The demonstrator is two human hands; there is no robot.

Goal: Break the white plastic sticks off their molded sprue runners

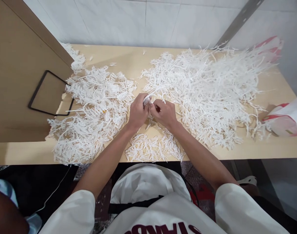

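Both hands met over the middle of the pale wooden surface (pixel 119 55). The left hand (pixel 138 112) and the right hand (pixel 163 112) were pressed close together, knuckles nearly touching, and each grip was clamped on the same white branched plastic piece (pixel 150 97), whose thin prongs stuck up between and just above the fingers. A small heap of short white sticks (pixel 153 148) lay just below the hands, near the surface's front edge. To the left of the left hand spread a wide pile of white pieces (pixel 90 117); to the right of the right hand, and beyond it, lay a larger tangled pile (pixel 211 91). Far right of the right hand sat a red-and-white bag (pixel 288 118). Well to the left stood a brown board (pixel 19 74) bearing a black frame (pixel 51 94).
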